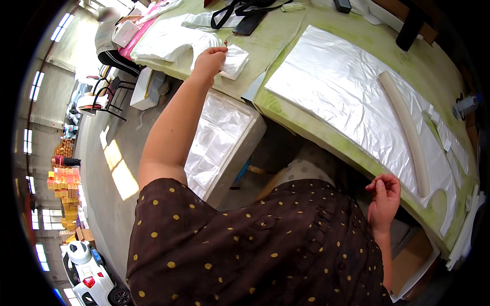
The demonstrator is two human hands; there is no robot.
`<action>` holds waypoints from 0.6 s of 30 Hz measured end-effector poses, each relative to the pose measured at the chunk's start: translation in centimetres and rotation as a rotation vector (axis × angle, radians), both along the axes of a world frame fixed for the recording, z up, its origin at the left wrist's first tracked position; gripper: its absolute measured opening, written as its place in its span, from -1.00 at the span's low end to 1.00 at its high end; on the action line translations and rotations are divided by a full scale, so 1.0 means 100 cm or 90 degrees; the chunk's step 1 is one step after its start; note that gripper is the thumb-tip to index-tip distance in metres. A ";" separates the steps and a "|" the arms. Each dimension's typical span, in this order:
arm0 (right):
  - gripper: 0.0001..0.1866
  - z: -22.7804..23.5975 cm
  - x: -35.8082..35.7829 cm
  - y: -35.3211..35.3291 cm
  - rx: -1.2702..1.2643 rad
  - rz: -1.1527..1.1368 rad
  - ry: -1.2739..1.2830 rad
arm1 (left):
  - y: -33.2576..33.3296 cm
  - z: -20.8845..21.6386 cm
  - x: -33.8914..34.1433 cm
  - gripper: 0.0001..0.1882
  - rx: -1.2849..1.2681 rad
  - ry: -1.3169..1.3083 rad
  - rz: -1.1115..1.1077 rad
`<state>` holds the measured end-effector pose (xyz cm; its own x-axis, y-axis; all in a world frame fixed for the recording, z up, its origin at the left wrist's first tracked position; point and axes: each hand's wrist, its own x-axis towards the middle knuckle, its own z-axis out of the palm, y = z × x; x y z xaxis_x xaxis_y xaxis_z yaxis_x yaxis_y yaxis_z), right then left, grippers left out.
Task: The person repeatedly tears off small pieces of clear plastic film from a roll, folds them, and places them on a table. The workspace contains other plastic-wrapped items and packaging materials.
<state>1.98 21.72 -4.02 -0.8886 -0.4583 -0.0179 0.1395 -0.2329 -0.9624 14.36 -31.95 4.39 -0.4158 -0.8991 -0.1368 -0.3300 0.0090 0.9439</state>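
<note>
My left hand (209,66) reaches over the far left part of the table, its fingers pinched together beside a small stack of folded white plastic film (235,61). What the fingertips hold, if anything, is too small to make out. A thin beaded cord (226,42) shows right at the fingertips, near a dark phone (250,23). More white plastic film (166,41) lies piled to the left of that hand. My right hand (384,199) hovers by the table's front edge with fingers loosely curled and nothing seen in them. Nearby lies a large stack of shiny white plastic sheets (337,86).
A long pale tube (406,130) rests on the sheets. Below the table's left end stands a white foam box (245,140) holding clear plastic bags. Black straps (223,18) lie at the back. Another person (109,38) works farther left, near a chair (108,94).
</note>
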 end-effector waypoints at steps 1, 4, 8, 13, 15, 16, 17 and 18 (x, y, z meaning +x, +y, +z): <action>-0.85 0.000 -0.001 -0.003 0.003 0.003 0.002 | -0.014 -0.005 -0.003 -0.73 -0.012 -0.024 0.006; -0.85 0.003 -0.002 -0.007 0.017 0.005 0.006 | -0.044 -0.030 -0.005 -0.74 -0.070 -0.111 0.023; -0.86 0.005 -0.003 -0.006 0.034 -0.004 0.010 | -0.057 -0.051 -0.002 -0.65 -0.278 -0.294 0.051; -0.87 0.007 -0.005 -0.003 0.049 -0.018 0.031 | -0.004 -0.035 -0.016 -0.16 -0.551 -0.440 -0.022; -0.87 0.009 -0.005 -0.006 0.046 0.004 0.031 | 0.002 -0.035 -0.016 0.05 -0.471 -0.478 -0.064; -0.87 0.011 -0.005 -0.007 0.044 0.014 0.033 | -0.001 -0.034 -0.015 0.09 -0.403 -0.479 -0.064; -0.86 0.012 -0.005 -0.006 0.046 0.018 0.036 | -0.006 -0.033 -0.015 0.14 -0.335 -0.478 -0.065; -0.86 0.013 -0.004 -0.005 0.048 0.021 0.040 | -0.010 -0.033 -0.013 0.19 -0.267 -0.477 -0.068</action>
<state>1.57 21.27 -2.75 -0.8738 -0.4864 0.0012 0.0853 -0.1556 -0.9841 13.08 -32.91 1.11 -0.4335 -0.8981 -0.0735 -0.8415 0.3743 0.3895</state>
